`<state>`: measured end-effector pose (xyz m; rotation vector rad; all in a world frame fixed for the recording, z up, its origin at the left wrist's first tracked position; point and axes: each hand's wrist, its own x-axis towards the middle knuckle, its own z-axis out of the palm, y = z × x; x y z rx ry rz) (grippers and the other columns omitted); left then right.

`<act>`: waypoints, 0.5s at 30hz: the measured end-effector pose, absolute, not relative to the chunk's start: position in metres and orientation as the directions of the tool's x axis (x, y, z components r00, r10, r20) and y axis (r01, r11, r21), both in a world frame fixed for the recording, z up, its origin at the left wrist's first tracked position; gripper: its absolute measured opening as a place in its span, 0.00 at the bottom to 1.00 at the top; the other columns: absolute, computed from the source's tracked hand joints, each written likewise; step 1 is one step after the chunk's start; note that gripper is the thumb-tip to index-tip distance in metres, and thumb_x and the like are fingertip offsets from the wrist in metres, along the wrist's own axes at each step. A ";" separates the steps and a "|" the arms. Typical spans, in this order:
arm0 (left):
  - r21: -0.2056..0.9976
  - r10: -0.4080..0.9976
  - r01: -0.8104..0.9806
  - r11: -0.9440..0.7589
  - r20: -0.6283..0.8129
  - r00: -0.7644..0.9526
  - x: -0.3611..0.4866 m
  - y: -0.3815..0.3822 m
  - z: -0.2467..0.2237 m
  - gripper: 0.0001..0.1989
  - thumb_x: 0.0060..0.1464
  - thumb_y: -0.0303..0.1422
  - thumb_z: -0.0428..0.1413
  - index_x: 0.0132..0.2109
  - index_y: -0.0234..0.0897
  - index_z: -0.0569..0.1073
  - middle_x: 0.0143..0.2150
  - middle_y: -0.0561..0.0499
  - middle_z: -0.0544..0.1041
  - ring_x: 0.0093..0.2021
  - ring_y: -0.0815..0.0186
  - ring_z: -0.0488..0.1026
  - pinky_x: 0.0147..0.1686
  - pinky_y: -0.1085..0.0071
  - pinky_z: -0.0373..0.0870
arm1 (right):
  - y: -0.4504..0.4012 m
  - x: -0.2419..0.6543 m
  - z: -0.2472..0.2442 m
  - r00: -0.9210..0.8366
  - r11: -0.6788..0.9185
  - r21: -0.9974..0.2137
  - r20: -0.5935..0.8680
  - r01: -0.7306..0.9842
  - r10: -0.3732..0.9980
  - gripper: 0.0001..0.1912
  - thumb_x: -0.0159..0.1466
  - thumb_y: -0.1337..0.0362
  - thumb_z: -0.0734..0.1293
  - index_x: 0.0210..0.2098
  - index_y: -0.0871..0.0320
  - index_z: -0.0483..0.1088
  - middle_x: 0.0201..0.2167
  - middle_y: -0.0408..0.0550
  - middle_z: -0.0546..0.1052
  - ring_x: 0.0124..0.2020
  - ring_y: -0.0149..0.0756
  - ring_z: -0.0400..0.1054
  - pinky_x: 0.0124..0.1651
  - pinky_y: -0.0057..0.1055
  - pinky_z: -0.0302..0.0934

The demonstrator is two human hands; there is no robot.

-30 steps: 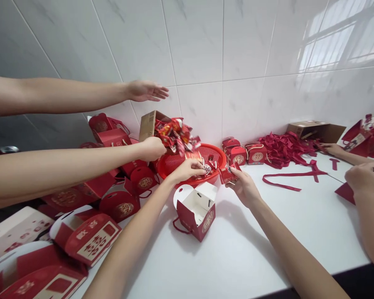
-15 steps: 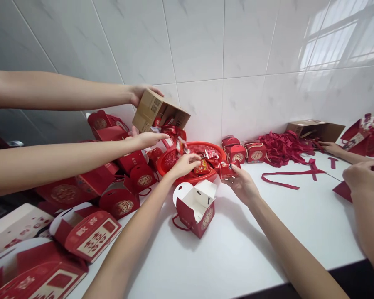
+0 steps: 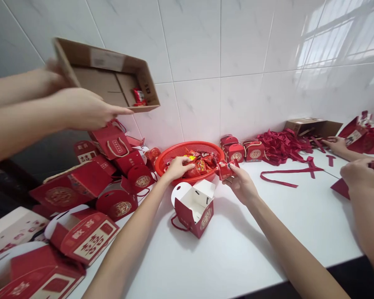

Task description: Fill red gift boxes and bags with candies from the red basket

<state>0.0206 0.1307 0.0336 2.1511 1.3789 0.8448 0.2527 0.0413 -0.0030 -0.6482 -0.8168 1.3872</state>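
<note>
Well, what I would weigh first is the small red packet (image 3: 223, 170), just right of centre in the frame, pinched between the thumb and fingers of the right hand (image 3: 241, 180), close by the basket's right edge. I judge it very light, with a slick, crinkly wrapper. Whether its filling is hard or crumbly I cannot tell, so I would take it across the middle with flat fingertips, squeezing only enough to stop it slipping.

The left hand (image 3: 179, 167), well apart from the right, reaches over the near left rim of the red basket (image 3: 171, 155) in the centre of the frame, fingers slightly bent over the loose sweets (image 3: 205, 162). From this angle I cannot tell whether they have closed on one. The basket looks like thin plastic; its rim would be my handhold.

Just below, at lower centre, an open red box (image 3: 193, 210) stands on the white table (image 3: 230, 257). I take it for thin card: light, stiff along the folds, easy to crease at the flaps and apt to skid if nudged. I would steady it low on a side wall and leave the slack cord handle (image 3: 178, 224) alone.

At upper left, another person's hands (image 3: 81, 108) hold a tilted carton (image 3: 109, 85), a little red wrapping showing in its corner.
</note>
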 end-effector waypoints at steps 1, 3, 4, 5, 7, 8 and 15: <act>0.692 0.905 0.585 -0.424 0.305 0.295 0.021 0.129 0.034 0.12 0.50 0.41 0.58 0.33 0.35 0.75 0.33 0.50 0.78 0.35 0.61 0.74 0.38 0.67 0.70 | 0.041 0.252 -0.003 -0.009 0.090 -0.809 0.116 -0.581 0.993 0.19 0.49 0.49 0.78 0.30 0.57 0.77 0.28 0.47 0.80 0.28 0.35 0.72 0.32 0.30 0.66; 0.742 0.882 0.477 -0.471 0.390 0.264 0.023 0.123 0.035 0.14 0.50 0.43 0.58 0.34 0.36 0.74 0.34 0.49 0.78 0.36 0.62 0.73 0.39 0.67 0.70 | 0.040 0.251 -0.002 -0.022 0.086 -0.815 0.120 -0.573 0.993 0.20 0.49 0.49 0.79 0.31 0.57 0.77 0.28 0.47 0.80 0.28 0.35 0.72 0.33 0.31 0.67; 0.752 0.870 0.438 -0.492 0.427 0.246 0.024 0.119 0.037 0.14 0.50 0.43 0.58 0.34 0.36 0.73 0.35 0.49 0.77 0.36 0.62 0.73 0.40 0.67 0.70 | 0.039 0.250 -0.001 -0.028 0.090 -0.818 0.128 -0.569 0.991 0.20 0.48 0.49 0.79 0.31 0.56 0.77 0.28 0.47 0.80 0.28 0.35 0.72 0.34 0.32 0.67; 0.755 0.859 0.410 -0.512 0.461 0.223 0.026 0.115 0.039 0.14 0.51 0.44 0.57 0.34 0.36 0.72 0.34 0.50 0.77 0.36 0.63 0.73 0.40 0.67 0.69 | 0.038 0.250 0.000 -0.037 0.097 -0.820 0.142 -0.564 0.989 0.20 0.49 0.49 0.79 0.31 0.56 0.77 0.29 0.47 0.81 0.29 0.36 0.73 0.36 0.33 0.68; 0.752 0.838 0.375 -0.542 0.516 0.175 0.030 0.103 0.044 0.15 0.53 0.46 0.57 0.35 0.37 0.71 0.34 0.51 0.76 0.36 0.64 0.72 0.40 0.69 0.69 | 0.036 0.249 0.001 -0.068 0.114 -0.827 0.181 -0.550 0.981 0.19 0.50 0.48 0.79 0.32 0.56 0.77 0.30 0.47 0.81 0.32 0.38 0.74 0.40 0.35 0.69; 0.751 0.830 0.360 -0.553 0.537 0.154 0.032 0.097 0.047 0.16 0.54 0.47 0.56 0.35 0.38 0.70 0.35 0.51 0.75 0.36 0.64 0.71 0.40 0.70 0.69 | 0.035 0.248 0.002 -0.087 0.120 -0.830 0.199 -0.545 0.976 0.19 0.51 0.48 0.78 0.33 0.56 0.78 0.31 0.48 0.82 0.34 0.39 0.75 0.43 0.36 0.69; 0.727 0.794 0.327 -0.604 0.584 0.168 0.023 0.063 0.056 0.14 0.61 0.45 0.54 0.38 0.38 0.69 0.35 0.53 0.73 0.35 0.67 0.71 0.36 0.74 0.70 | 0.026 0.241 0.003 -0.186 0.146 -0.869 0.261 -0.472 0.947 0.20 0.55 0.46 0.76 0.37 0.55 0.80 0.37 0.49 0.82 0.38 0.41 0.75 0.45 0.39 0.70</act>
